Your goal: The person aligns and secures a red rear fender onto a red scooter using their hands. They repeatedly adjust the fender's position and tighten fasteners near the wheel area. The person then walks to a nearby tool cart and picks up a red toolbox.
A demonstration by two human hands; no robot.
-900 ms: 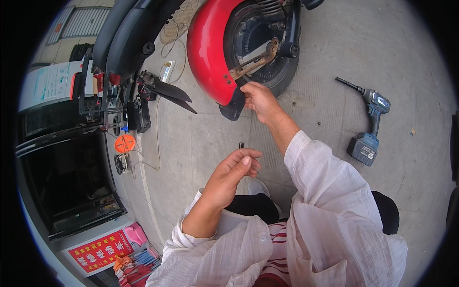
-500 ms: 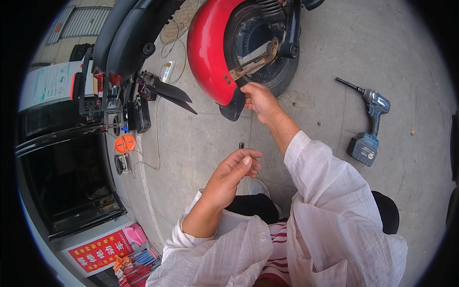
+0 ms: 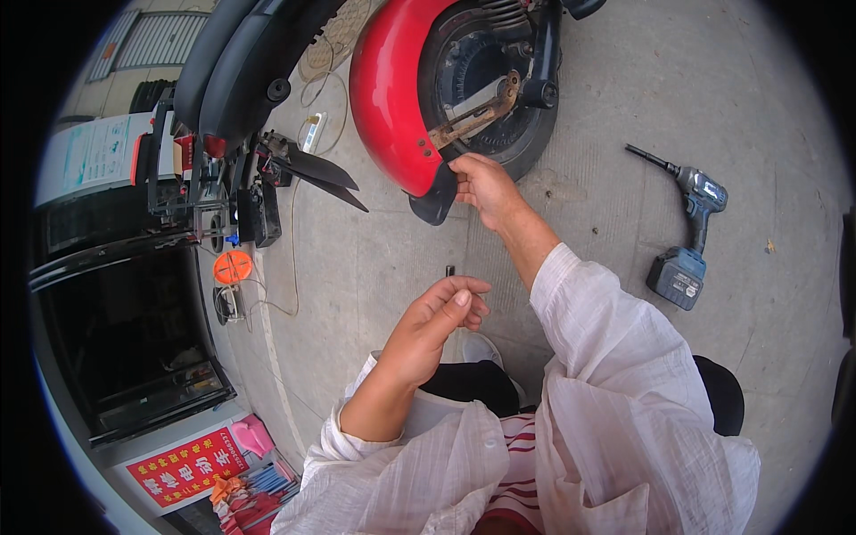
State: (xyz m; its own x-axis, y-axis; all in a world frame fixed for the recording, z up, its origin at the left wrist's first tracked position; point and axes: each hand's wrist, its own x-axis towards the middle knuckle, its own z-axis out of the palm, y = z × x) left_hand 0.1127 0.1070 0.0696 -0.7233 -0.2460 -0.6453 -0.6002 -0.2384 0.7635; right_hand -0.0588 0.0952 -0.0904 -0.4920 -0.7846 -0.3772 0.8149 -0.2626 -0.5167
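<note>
Both hands at the scooter's red fender.
I see my right hand [image 3: 481,183] gripping the red fender [image 3: 388,98] far; left hand [image 3: 441,312] fingers pinch a small dark piece [image 3: 449,269] nearer; cordless drill [image 3: 691,236] lies right.

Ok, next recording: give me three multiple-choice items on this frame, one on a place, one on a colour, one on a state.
1. Where does the cordless drill lie?
A. on the concrete ground to the person's right
B. in the left hand
C. on the scooter seat

2. What colour is the fender at the right hand?
A. blue
B. red
C. white

3. What is the left hand doing?
A. lying flat on the ground
B. gripping the drill
C. pinching a small dark part in its fingertips

Answers: 1 A, the drill rests on the pavement, clear of both hands. 2 B, the curved shell is bright red. 3 C, thumb and forefinger close under the small dark piece.
</note>
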